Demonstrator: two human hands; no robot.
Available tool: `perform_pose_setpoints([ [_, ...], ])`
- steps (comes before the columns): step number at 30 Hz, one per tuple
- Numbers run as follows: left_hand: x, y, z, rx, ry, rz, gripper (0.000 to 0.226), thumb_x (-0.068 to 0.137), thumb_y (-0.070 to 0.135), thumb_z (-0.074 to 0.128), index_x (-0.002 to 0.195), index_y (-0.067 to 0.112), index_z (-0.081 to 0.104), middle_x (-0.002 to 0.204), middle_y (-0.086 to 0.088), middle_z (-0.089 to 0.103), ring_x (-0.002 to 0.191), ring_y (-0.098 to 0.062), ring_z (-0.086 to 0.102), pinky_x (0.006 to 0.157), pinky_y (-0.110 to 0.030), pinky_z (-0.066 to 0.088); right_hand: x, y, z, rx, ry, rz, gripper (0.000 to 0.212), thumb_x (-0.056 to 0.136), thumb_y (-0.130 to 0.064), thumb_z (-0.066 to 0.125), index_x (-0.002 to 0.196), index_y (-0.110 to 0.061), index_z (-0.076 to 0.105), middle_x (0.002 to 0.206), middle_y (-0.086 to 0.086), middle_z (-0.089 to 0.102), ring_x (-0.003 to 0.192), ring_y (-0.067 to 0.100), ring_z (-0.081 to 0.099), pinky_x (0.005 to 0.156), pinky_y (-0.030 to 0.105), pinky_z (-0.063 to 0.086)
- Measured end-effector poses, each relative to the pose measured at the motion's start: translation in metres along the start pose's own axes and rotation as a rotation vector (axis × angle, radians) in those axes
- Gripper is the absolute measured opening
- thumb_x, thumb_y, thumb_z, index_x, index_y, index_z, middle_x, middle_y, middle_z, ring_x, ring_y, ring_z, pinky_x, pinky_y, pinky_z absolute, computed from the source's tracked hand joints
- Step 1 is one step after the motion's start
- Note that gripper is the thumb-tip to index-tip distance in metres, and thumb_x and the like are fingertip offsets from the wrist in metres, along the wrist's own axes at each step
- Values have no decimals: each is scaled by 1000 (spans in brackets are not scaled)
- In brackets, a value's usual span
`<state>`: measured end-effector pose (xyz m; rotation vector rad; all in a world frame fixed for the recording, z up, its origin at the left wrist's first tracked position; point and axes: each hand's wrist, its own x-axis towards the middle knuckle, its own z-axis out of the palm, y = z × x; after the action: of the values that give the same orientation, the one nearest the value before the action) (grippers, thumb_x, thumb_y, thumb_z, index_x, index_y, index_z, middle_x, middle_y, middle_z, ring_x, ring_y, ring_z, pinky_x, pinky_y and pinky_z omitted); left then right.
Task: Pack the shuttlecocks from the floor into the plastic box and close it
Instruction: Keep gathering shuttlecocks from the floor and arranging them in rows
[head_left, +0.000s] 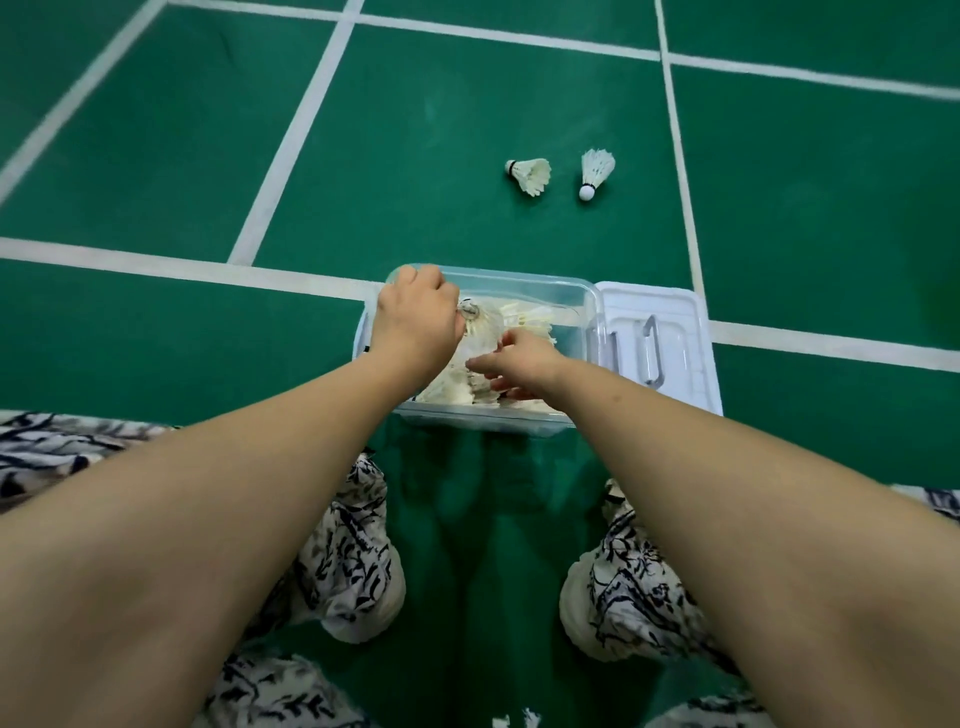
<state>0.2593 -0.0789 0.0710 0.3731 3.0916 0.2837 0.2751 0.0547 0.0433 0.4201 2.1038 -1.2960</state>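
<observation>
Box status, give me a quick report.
Both hands in the box: left hand closed on a shuttlecock, right hand arranging others. Two shuttlecocks on the floor beyond. Lid off, beside box. Nothing blocking.

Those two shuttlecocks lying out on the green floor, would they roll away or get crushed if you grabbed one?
Each shuttlecock lies on its side; its cone shape would probably make it curl round in a small arc rather than roll off. The thin feather skirt looks light and probably bends if squeezed. The round cork tip on the other shuttlecock seems the safer place to pinch.

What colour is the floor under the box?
Green with white lines, seen in the head view: floor, plastic box.
</observation>
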Motion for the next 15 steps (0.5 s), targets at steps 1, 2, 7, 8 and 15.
perform_pose_setpoints([
  [1, -1, 4, -2, 13, -15, 11, 28, 91, 21, 40, 102, 2, 58, 114, -14, 51, 107, -32, 41, 85, -40, 33, -5, 1, -2, 19, -16, -11, 21, 85, -19, 64, 87, -19, 44, 81, 2, 57, 66, 14, 55, 59, 27, 44],
  [2, -2, 8, -4, 32, -30, 26, 29, 92, 21, 40, 104, 2, 57, 115, -14, 51, 108, -31, 40, 86, -40, 34, -10, 0, -4, 44, -26, -18, 19, 85, -15, 60, 95, -17, 45, 82, 2, 57, 68, 14, 56, 59, 26, 44],
  [7, -12, 21, -1, 88, -55, 106, 30, 93, 24, 39, 105, 3, 56, 113, -13, 51, 107, -31, 41, 85, -41, 33, -21, 1, -8, 223, 48, -2, 21, 90, -17, 46, 111, -17, 41, 86, 1, 51, 66, 16, 56, 63, 30, 47],
  [8, -15, 23, 2, 78, -48, 116, 30, 93, 25, 39, 104, 3, 56, 112, -14, 51, 106, -31, 41, 84, -41, 33, -22, 2, -9, 228, 67, -5, 17, 92, -19, 45, 109, -17, 43, 85, 1, 51, 66, 17, 57, 62, 29, 47],
  [15, -28, 18, 14, -134, 35, 175, 50, 87, 43, 30, 84, 2, 58, 86, -17, 58, 87, -34, 48, 77, -43, 39, -12, 23, -22, -98, 250, -72, 22, 96, -16, 44, 102, -11, 65, 91, 6, 57, 83, 23, 52, 69, 25, 39],
])
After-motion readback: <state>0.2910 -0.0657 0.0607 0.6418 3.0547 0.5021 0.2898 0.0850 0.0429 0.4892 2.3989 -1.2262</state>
